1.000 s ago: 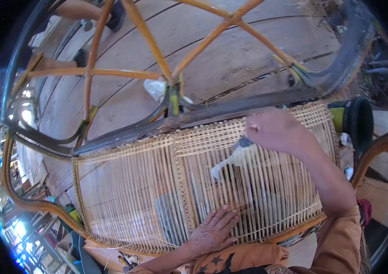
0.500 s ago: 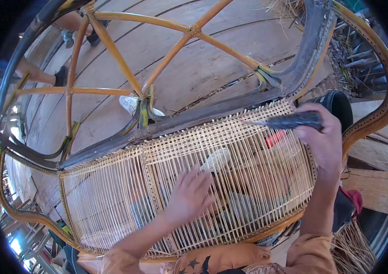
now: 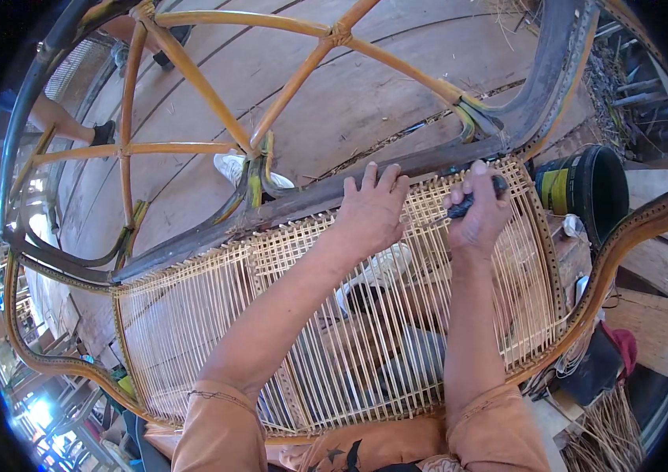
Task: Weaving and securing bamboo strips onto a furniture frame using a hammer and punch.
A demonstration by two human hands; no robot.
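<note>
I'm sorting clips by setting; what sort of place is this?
Probably a furniture workshop: there is a large frame of orange-brown poles, a partly woven cane panel under the person's hands, and a bundle of loose strands at lower right.

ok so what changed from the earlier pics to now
The left hand moved up from low on the panel to its top edge. The right hand swung out right, then back in over the panel, still gripping the tool. The frame and bucket stayed put.

Left hand (image 3: pixel 371 211) splayed, palm seemingly flat, right hand (image 3: pixel 479 211) clenched
</note>
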